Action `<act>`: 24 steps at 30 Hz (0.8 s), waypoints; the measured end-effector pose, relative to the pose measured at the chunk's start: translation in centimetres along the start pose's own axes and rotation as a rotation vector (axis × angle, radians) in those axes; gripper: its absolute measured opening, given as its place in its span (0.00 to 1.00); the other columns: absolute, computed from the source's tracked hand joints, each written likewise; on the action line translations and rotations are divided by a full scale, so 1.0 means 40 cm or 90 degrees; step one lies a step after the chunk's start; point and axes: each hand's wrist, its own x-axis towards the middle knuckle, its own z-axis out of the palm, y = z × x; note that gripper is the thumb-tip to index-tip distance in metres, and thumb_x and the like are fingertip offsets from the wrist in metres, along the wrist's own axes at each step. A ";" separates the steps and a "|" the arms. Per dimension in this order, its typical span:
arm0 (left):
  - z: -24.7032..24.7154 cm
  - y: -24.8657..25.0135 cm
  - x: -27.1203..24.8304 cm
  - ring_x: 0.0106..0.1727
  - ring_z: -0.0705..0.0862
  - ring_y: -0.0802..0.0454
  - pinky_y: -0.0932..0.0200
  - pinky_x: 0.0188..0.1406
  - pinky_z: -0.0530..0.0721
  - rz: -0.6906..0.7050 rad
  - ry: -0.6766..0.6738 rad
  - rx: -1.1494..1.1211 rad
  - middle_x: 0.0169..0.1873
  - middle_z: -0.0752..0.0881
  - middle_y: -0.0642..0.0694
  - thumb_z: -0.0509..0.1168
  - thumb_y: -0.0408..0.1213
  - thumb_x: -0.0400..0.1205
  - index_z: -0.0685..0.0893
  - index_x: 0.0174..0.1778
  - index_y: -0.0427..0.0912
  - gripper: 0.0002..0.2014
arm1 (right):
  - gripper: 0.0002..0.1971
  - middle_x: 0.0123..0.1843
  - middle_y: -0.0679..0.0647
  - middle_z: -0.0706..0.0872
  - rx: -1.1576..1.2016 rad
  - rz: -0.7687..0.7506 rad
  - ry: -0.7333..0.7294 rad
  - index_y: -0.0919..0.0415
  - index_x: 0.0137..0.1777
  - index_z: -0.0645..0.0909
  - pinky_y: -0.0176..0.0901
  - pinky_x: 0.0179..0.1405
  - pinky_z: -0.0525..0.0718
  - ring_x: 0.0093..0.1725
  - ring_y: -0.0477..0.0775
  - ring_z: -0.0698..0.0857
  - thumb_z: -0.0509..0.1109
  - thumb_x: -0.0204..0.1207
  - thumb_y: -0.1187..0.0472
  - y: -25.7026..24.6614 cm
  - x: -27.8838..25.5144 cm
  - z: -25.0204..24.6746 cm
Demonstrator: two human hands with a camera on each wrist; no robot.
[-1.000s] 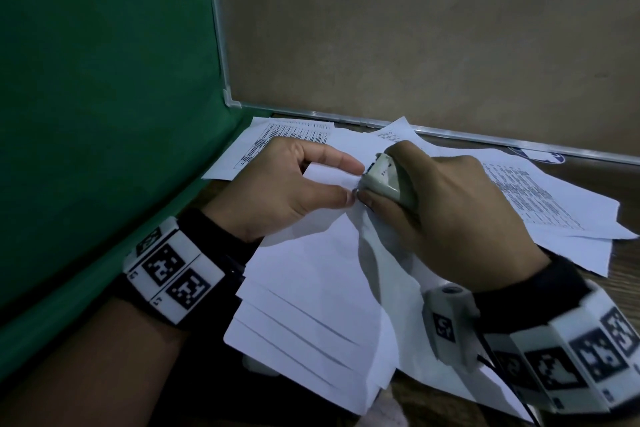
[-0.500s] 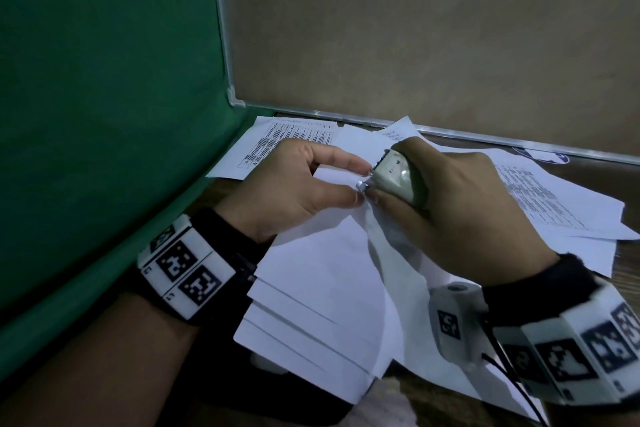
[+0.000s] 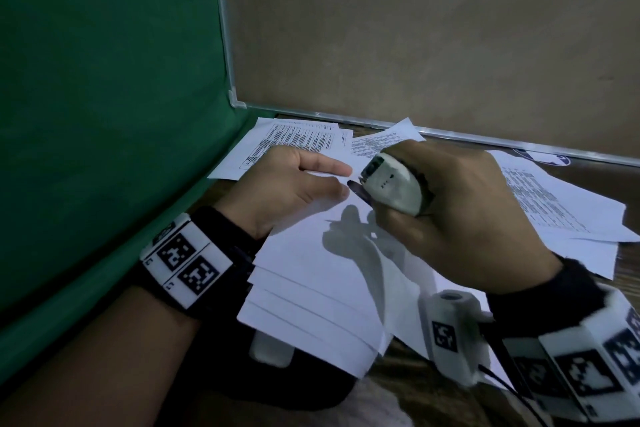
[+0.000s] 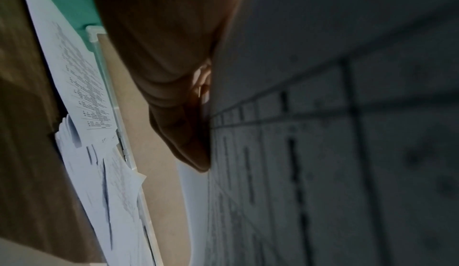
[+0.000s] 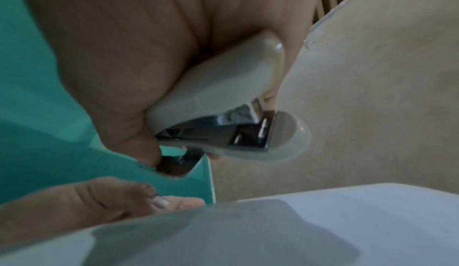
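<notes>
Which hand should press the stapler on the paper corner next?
Likely the right. The right hand already grips the stapler, whose open mouth sits just beside the corner of the papers. The left hand is busy pinching that corner.

Right hand (image 3: 460, 215): is gripping a white stapler (image 3: 391, 187), its mouth pointing at the left fingertips, just beside them.
Left hand (image 3: 284, 184): is pinching the far corner of a fanned stack (image 3: 329, 274) of blank sheets.
Printed pages (image 3: 540, 198): are lying scattered behind, on the table (image 3: 415, 388).
Green panel (image 3: 104, 97): is standing at left.
</notes>
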 end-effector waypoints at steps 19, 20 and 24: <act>0.025 0.014 -0.022 0.61 0.91 0.57 0.44 0.73 0.85 0.109 -0.013 0.113 0.54 0.95 0.54 0.81 0.31 0.69 0.96 0.57 0.48 0.20 | 0.10 0.32 0.50 0.82 -0.050 0.052 -0.041 0.52 0.42 0.82 0.56 0.32 0.78 0.33 0.56 0.77 0.71 0.72 0.46 0.024 -0.006 0.004; 0.024 0.014 -0.022 0.60 0.92 0.55 0.44 0.72 0.85 0.102 -0.015 0.106 0.54 0.95 0.52 0.81 0.29 0.70 0.96 0.56 0.47 0.19 | 0.09 0.32 0.50 0.82 -0.047 0.049 -0.043 0.52 0.42 0.82 0.56 0.32 0.78 0.33 0.55 0.76 0.72 0.72 0.47 0.025 -0.005 0.002; 0.019 0.003 -0.014 0.50 0.93 0.51 0.54 0.63 0.89 0.063 0.012 0.083 0.52 0.95 0.43 0.79 0.23 0.74 0.95 0.56 0.44 0.17 | 0.08 0.31 0.48 0.80 -0.022 0.019 -0.024 0.47 0.40 0.79 0.44 0.32 0.74 0.32 0.48 0.75 0.77 0.73 0.51 0.017 -0.002 -0.002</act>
